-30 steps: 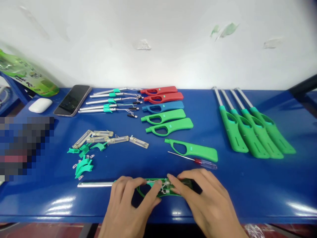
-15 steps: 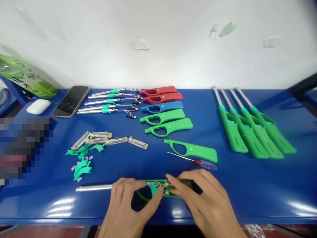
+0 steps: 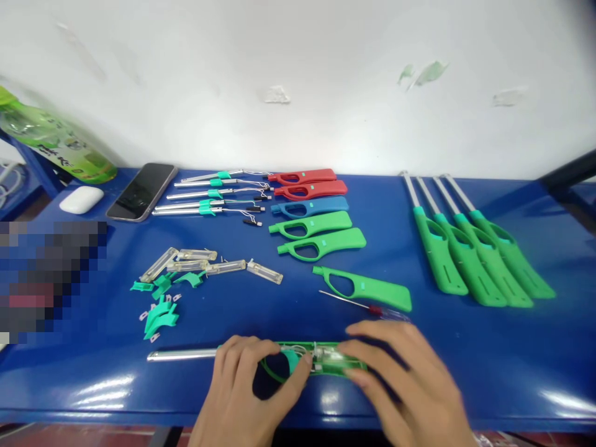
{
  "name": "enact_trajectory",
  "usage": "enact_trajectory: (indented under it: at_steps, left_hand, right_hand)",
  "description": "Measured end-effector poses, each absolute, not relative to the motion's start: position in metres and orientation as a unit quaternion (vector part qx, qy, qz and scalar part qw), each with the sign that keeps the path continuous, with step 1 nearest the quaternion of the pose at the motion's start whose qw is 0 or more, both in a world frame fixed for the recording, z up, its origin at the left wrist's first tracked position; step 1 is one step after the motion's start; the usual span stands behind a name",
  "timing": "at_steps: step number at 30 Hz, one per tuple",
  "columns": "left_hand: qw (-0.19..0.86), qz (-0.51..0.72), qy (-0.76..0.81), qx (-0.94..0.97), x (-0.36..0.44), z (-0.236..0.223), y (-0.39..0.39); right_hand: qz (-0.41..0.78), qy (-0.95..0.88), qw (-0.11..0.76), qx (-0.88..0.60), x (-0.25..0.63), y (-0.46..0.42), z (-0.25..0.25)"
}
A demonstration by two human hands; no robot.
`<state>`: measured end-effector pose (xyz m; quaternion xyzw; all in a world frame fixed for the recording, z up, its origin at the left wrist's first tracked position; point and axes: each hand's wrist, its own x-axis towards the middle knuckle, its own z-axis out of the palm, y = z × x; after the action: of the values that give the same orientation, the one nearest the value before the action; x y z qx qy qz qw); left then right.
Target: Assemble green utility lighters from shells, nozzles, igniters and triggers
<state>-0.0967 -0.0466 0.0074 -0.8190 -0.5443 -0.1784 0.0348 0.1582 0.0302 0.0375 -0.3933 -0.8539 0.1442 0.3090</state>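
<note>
An opened green stick lighter lies along the table's front edge, its metal tube pointing left. White wires, a teal trigger and a clear fuel tank show inside its half shell. My left hand grips the shell around the trigger area, thumb and fingertips pressing on the wires and inner parts. Over the shell's right end hovers my right hand, fingers apart and slightly blurred; whether a fingertip touches the shell I cannot tell. Just behind lie a screwdriver and a loose green shell half.
Several finished green lighters lie at the right. At the back are metal tubes with wires and red, blue and green shell halves. Clear tanks and teal triggers sit left, near a phone, white case and bottle.
My right hand has drawn back to the right from the tank, its fingers spreading and uncovering the shell's right part. My left hand keeps its hold. The view has shifted slightly.
</note>
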Motion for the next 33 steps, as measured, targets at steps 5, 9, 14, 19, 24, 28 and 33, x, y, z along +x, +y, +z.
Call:
enact_trajectory:
  at_steps: [5, 9, 14, 19, 24, 28, 33]
  left_hand:
    - [0.037, -0.177, -0.554, -0.813, -0.094, 0.006, -0.046]
    - [0.049, -0.215, -0.545, -0.809, -0.091, 0.006, -0.042]
    - [0.006, -0.262, -0.552, -0.792, -0.088, 0.010, -0.040]
    - [0.001, -0.264, -0.545, -0.796, -0.088, 0.012, -0.039]
    - [0.014, -0.275, -0.546, -0.791, -0.088, 0.011, -0.039]
    - [0.019, -0.284, -0.548, -0.787, -0.086, 0.012, -0.039]
    - [0.032, -0.284, -0.554, -0.782, -0.086, 0.013, -0.039]
  right_hand:
    - [0.038, -0.841, 0.287, -0.457, 0.199, 0.066, 0.036]
    - [0.047, -0.873, 0.223, -0.431, 0.223, 0.083, 0.025]
    - [0.059, -0.876, 0.244, -0.411, 0.227, 0.082, 0.021]
    - [0.058, -0.882, 0.239, -0.403, 0.229, 0.086, 0.026]
    - [0.028, -0.887, 0.233, -0.397, 0.232, 0.091, 0.025]
    - [0.010, -0.890, 0.231, -0.393, 0.228, 0.092, 0.020]
    - [-0.009, -0.889, 0.245, -0.386, 0.230, 0.091, 0.012]
